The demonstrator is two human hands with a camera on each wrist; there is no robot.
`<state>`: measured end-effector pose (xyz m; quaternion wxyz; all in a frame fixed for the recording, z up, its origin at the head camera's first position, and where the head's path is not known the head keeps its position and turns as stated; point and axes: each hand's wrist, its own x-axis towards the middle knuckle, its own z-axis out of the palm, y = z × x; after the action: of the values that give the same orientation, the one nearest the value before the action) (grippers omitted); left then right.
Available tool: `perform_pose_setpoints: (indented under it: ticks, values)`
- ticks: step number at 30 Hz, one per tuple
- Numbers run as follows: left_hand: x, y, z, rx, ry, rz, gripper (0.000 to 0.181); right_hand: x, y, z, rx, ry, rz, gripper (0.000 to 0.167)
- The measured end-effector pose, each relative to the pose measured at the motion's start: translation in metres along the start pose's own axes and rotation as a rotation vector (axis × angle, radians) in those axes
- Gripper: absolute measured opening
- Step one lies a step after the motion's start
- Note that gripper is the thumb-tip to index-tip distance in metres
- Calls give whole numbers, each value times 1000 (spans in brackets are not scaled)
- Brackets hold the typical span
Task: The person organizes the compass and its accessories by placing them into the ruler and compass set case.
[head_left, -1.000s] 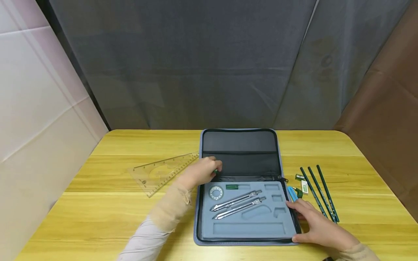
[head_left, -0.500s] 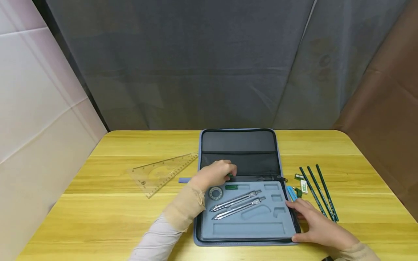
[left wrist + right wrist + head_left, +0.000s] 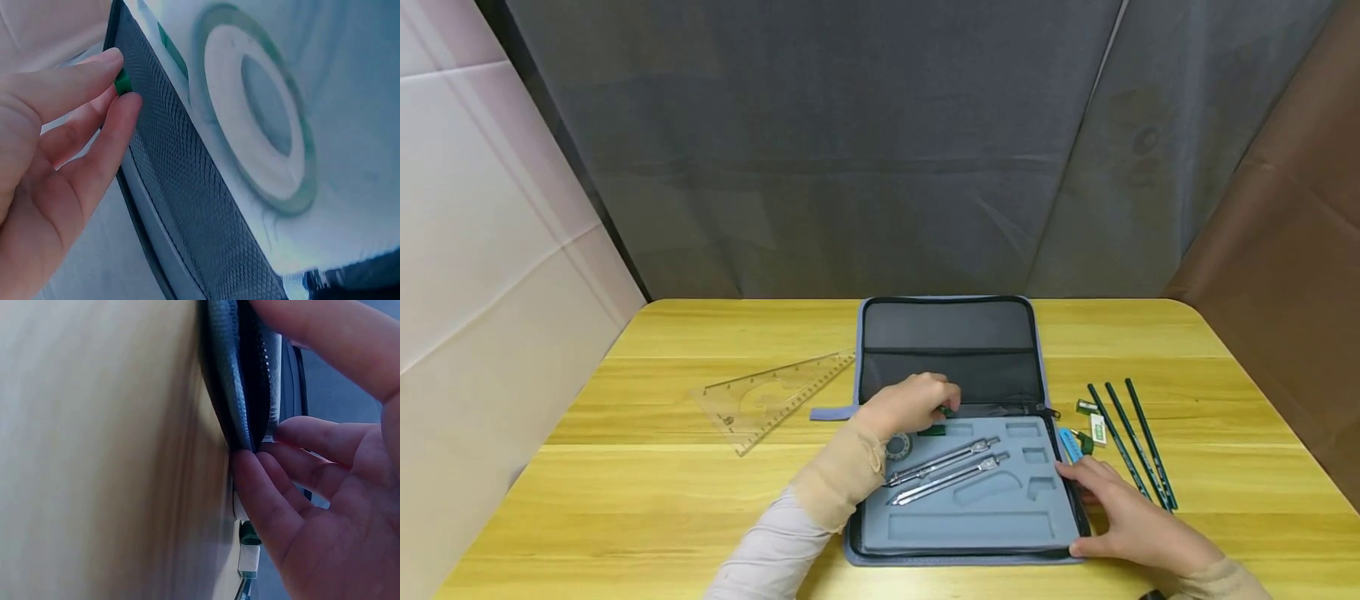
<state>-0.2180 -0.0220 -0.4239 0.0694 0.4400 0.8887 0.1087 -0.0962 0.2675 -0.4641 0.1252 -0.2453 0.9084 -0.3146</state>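
My left hand [image 3: 910, 404] pinches a small green piece [image 3: 123, 82] between thumb and fingertips, over the top edge of the grey-blue tray [image 3: 970, 527] in the unzipped case [image 3: 951, 325]. Just below it, another green piece [image 3: 933, 431] lies in a tray slot. A round white ring [image 3: 215, 81] sits in its recess, partly covered by the left wrist in the head view. Two silver compasses [image 3: 951, 478] rest slantwise in the tray. My right hand [image 3: 1131, 517] grips the case's right side near the lower corner, thumb and fingers spread along the zipped edge [image 3: 234, 381].
Left of the case lies a clear set square [image 3: 775, 396], with a blue strap [image 3: 833, 413] sticking out beside it. On the right are three dark green pencils [image 3: 1138, 446], a white-and-green eraser [image 3: 1098, 429], small green items [image 3: 1086, 407] and a blue item [image 3: 1070, 444].
The left hand has moved right across the case's fold with the green piece, uncovering the blue strap and partly covering the ring. The right hand has stayed in place.
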Motion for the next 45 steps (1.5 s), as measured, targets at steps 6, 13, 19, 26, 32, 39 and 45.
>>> perform_pose_setpoints:
  ticks: [6,13,19,26,32,39,45]
  values:
    - [6,3,4,16,-24,0,15,1,0,-1,8,-8,14,89]
    - [10,5,7,22,-31,0,14,2,-1,-1,4,-18,49,89]
    - [14,8,8,0,-54,0,14,2,0,-1,24,-16,30,89]
    - [17,12,7,4,-73,-4,14,2,0,-2,42,-27,38,90]
    - [21,16,6,6,-105,-37,14,1,0,-3,44,-31,48,90]
    - [22,18,7,13,-126,-62,12,1,0,-2,35,-19,32,90]
    - [24,18,9,-5,-155,-88,8,0,0,-1,19,-12,22,89]
